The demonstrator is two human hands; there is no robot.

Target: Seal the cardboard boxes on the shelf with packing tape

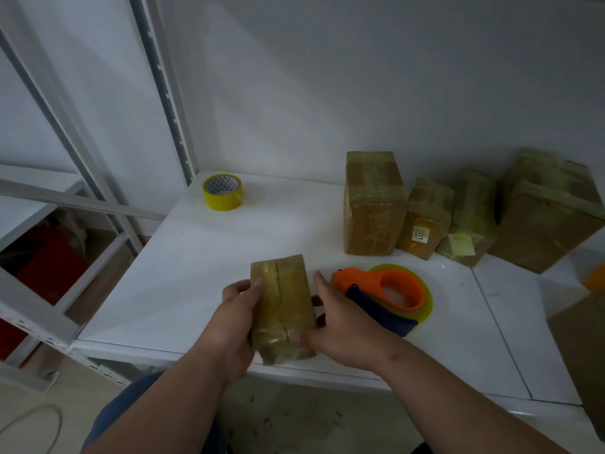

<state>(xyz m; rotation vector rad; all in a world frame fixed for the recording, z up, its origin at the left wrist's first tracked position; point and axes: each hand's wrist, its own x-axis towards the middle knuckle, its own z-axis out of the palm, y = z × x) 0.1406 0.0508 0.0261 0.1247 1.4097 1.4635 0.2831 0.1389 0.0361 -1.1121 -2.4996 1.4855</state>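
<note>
Head view looks down on a small cardboard box [282, 306] at the front edge of the white shelf [183, 273], already glossy with tape. The left hand [237, 317] grips its left side while the right hand [340, 326] presses the near right corner, likely smoothing the tape flat; how far those fingers curl is hard to tell. An orange tape dispenser [386, 294] lies just beside, within reach. Sealed boxes [375, 204] stand against the wall, a spare yellow roll [223, 192] well apart.
</note>
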